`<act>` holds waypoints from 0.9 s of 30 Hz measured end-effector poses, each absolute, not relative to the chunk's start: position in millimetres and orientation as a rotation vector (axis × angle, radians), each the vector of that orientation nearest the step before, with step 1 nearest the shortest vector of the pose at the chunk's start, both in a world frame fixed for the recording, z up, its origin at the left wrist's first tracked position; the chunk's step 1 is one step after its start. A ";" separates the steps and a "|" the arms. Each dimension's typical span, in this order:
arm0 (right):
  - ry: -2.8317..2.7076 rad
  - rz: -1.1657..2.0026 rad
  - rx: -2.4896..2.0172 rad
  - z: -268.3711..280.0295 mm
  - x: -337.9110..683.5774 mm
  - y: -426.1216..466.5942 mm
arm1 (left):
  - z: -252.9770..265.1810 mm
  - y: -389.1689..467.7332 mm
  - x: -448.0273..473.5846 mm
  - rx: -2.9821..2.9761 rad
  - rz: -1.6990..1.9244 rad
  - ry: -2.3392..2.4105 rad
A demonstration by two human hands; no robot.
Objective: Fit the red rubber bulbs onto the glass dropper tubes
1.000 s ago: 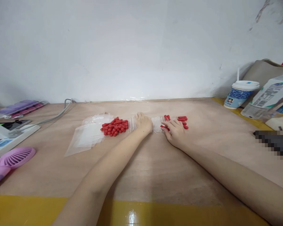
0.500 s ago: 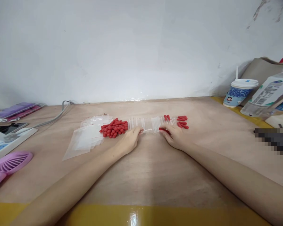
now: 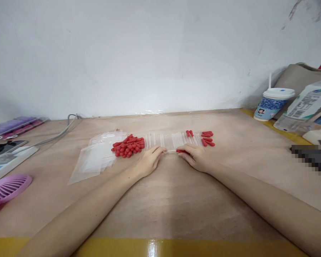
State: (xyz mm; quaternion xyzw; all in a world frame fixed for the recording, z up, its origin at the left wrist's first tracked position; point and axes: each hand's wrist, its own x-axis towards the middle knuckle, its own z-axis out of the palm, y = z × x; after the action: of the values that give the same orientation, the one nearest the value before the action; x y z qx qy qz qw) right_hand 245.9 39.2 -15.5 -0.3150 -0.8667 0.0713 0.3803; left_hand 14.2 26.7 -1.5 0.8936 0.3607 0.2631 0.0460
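From resting on top of the row of clear tubes [image 3: 173, 140] a second ago, the left hand [image 3: 147, 162] now sits at its 6 o'clock edge, fingertips meeting the right hand [image 3: 196, 157], which has drawn back slightly, on one clear tube [image 3: 170, 151] with a red cap [image 3: 181, 151] between them.

A thin clear tube [image 3: 170, 151] lies flat on the table, crosswise, running from 9 to 3 o'clock. The left hand [image 3: 147, 162] pinches its left end and the right hand [image 3: 196, 157] holds its right end, where a small red cap [image 3: 181, 151] sits. Just behind it, at 12 o'clock, a row of clear tubes [image 3: 173, 140] lies side by side. A heap of red caps [image 3: 128, 145] rests at 10 o'clock of the left hand. Several capped pieces [image 3: 208, 139] lie at 1 o'clock of the right hand.
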 end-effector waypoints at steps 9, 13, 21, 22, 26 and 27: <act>-2.210 0.133 -0.785 -11.6 243.5 34.3 | -6.3 26.9 16.3 2.786 0.835 1.044; -2.210 0.116 -0.729 -12.7 243.4 35.8 | -8.5 27.8 16.2 2.832 0.867 0.980; -2.184 0.091 -0.624 -13.2 243.6 35.6 | -8.0 26.7 17.6 2.898 0.921 0.886; -2.185 0.086 -0.618 -13.1 243.8 35.4 | -7.9 26.8 17.6 2.902 0.922 0.880; -2.199 0.070 -0.589 -13.6 244.0 35.1 | -7.3 27.3 17.0 2.910 0.910 0.861; -2.201 0.059 -0.584 -14.4 243.9 35.4 | -7.2 27.5 16.8 2.917 0.912 0.853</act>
State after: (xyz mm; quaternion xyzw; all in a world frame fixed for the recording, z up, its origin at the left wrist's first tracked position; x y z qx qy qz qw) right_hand 243.9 35.4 -14.4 -0.2328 -0.8774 0.0235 0.4188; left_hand 16.8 27.5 -7.2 0.9191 0.2689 0.2875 -0.0156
